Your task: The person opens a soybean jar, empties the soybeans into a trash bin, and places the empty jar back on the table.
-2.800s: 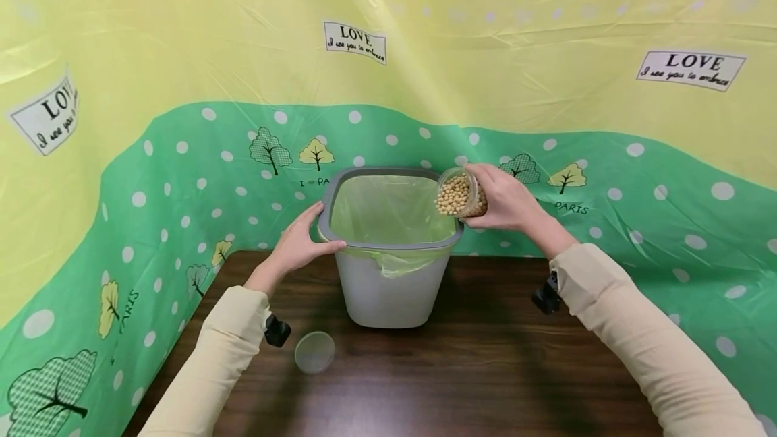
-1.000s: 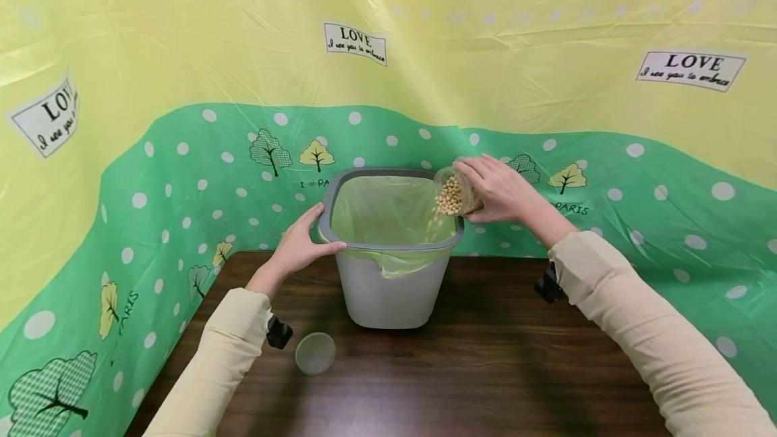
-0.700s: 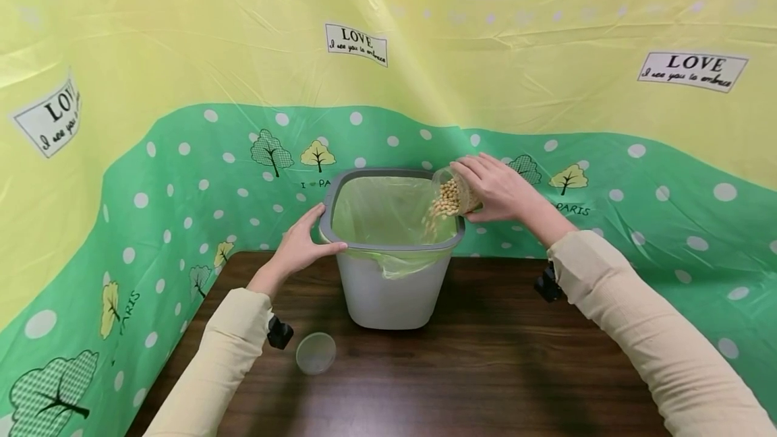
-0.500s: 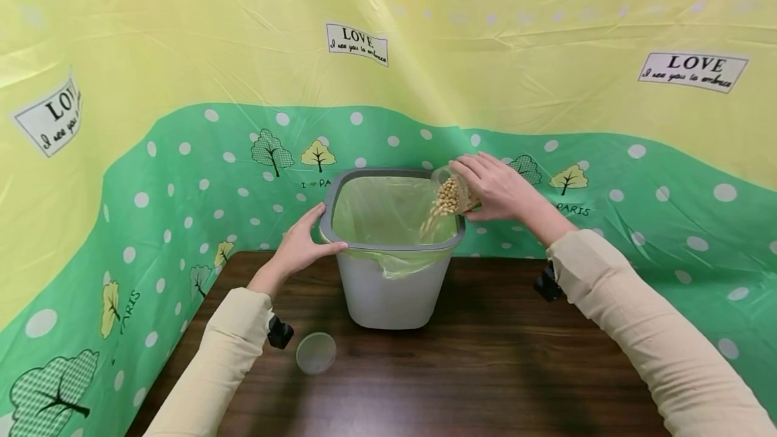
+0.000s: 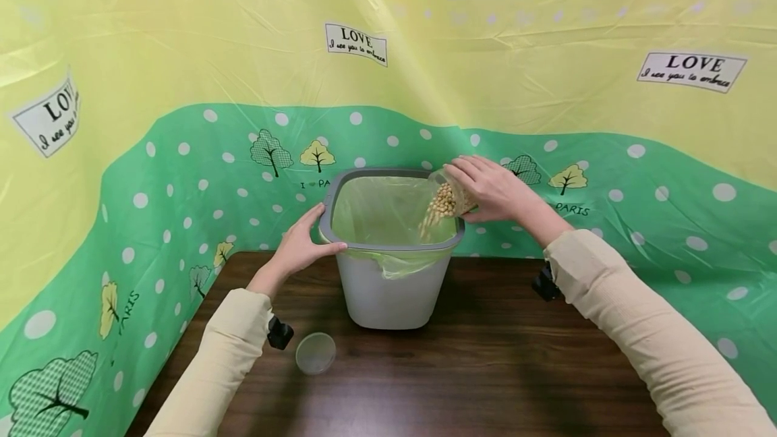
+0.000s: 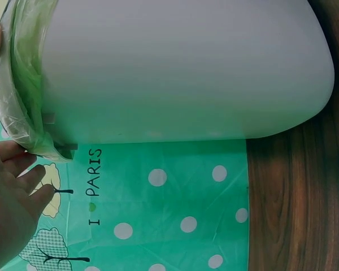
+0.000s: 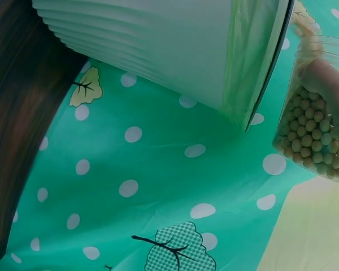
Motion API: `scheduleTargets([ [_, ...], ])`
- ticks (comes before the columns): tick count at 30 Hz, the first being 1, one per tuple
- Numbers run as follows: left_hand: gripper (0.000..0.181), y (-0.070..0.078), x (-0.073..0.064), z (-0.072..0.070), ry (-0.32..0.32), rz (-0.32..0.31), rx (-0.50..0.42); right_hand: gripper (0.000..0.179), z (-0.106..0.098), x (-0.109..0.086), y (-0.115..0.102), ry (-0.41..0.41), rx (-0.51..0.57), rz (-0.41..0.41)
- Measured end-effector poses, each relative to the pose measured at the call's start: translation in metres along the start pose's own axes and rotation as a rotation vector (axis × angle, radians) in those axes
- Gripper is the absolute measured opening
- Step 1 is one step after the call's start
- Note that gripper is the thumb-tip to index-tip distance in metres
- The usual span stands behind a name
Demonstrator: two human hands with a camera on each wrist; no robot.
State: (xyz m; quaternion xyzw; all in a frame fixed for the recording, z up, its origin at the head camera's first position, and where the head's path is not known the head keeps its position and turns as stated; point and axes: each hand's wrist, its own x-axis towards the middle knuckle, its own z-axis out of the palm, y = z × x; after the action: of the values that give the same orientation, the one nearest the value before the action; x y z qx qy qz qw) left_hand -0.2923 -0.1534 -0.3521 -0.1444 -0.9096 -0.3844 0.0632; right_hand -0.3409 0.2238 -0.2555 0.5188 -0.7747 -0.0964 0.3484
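A grey trash can (image 5: 388, 292) stands on the table, lined with a thin green bag (image 5: 376, 211) folded over its dark grey rim. My left hand (image 5: 299, 245) is spread at the can's left corner, thumb on the front rim and fingertips along the side. In my right hand (image 5: 494, 191) I grip a clear jar (image 7: 288, 110), tipped over the can's right rim. Soybeans (image 5: 445, 199) stream from its mouth into the bag. Many beans still fill the jar's lower part in the right wrist view. The can's bottom is hidden from above.
A clear round lid (image 5: 315, 353) lies on the dark wooden table (image 5: 485, 369), in front of the can and to its left. Behind the can hangs a printed green and yellow curtain (image 5: 243, 154), which also runs along both sides.
My right hand has tilted the jar further down and shifted slightly left. The beans, held in the jar in the oldest frame, now pour out. The left hand and can stay put.
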Motion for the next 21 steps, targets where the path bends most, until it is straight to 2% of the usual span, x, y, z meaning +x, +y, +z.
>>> scheduleTargets([
  [14, 0.095, 0.001, -0.0013, -0.0003, 0.002, -0.008, 0.005, 0.1, -0.005, 0.0014, -0.0009, -0.056, -0.035, -0.019],
  [21, 0.095, 0.0015, -0.0014, -0.0008, 0.003, -0.007, 0.004, 0.1, -0.007, 0.0024, 0.0009, -0.059, -0.074, -0.042],
])
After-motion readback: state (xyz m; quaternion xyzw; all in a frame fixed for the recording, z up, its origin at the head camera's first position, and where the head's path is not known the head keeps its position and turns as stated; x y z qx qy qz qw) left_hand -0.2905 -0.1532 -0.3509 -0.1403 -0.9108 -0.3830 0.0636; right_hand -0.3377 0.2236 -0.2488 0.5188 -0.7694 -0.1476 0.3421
